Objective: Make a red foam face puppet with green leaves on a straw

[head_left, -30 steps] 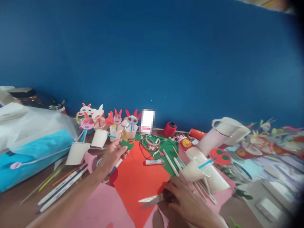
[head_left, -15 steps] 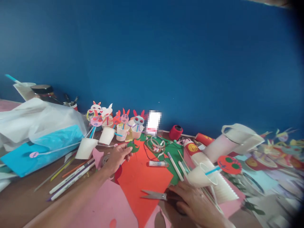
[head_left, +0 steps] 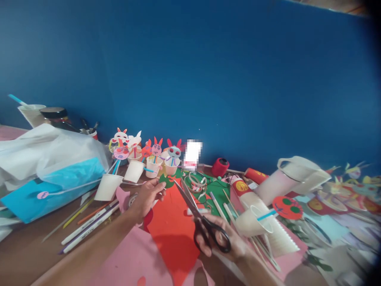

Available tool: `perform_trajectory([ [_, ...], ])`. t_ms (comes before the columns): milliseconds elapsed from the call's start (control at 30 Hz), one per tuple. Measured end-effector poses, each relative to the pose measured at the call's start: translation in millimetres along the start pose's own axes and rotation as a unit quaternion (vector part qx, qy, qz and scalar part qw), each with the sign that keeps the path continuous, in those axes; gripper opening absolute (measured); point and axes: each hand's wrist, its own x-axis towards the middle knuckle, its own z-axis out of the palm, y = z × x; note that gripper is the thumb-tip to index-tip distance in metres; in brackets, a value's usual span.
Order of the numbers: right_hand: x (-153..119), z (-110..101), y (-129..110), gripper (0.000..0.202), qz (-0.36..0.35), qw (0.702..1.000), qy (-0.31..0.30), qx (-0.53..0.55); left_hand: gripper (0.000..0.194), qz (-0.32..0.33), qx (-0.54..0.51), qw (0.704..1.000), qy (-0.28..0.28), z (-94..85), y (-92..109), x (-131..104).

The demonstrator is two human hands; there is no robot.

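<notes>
Between the thumb and fingers of my left hand [head_left: 150,197] is a small green paper piece [head_left: 166,182], held above the top of the orange paper [head_left: 175,222]. My right hand [head_left: 228,238] grips black-handled scissors [head_left: 212,231] at their loops. The scissor blades are parted and point up and left, their tips a little right of the green piece. Under the blades, a clear tube [head_left: 195,211] is partly hidden. Pink paper [head_left: 131,260] lies below the orange paper.
White cups [head_left: 108,187] with paper animal faces stand at the back left. Markers [head_left: 89,228] lie at left, beside a blue bag [head_left: 65,186]. At right are a tilted cup [head_left: 253,220], a pitcher [head_left: 279,182] and a red spool [head_left: 220,167].
My right hand has lifted the scissors off the orange paper and turned them up toward the green piece, with the blades parted. My left hand has barely moved.
</notes>
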Motion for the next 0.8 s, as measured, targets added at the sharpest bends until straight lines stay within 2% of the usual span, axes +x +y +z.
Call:
perform_trajectory([
  [100, 21, 15, 5, 0.071, 0.001, 1.0, -0.013, -0.012, 0.018, 0.001, -0.002, 1.0, 0.002, -0.1, 2, 0],
  [200, 34, 25, 16, 0.072, -0.045, 0.998, 0.002, -0.041, 0.017, 0.004, -0.001, 1.0, 0.008, -2.5, 2, 2],
  [300, 39, 25, 34, 0.069, -0.085, 0.992, 0.063, -0.067, 0.015, 0.006, 0.003, 1.0, 0.016, -4.5, 2, 2],
  [433, 39, 17, 51, 0.058, -0.105, 0.986, 0.097, -0.088, 0.015, 0.014, 0.024, 0.999, 0.019, -3.7, 5, 0],
  [667, 35, 13, 42, 0.057, -0.147, 0.964, 0.114, -0.189, 0.016, 0.055, 0.023, 0.995, 0.082, -6.0, 13, 3],
  [800, 31, 14, 38, 0.06, -0.144, 0.956, 0.104, -0.236, 0.016, 0.039, 0.021, 0.996, 0.076, -2.6, 13, -1],
])
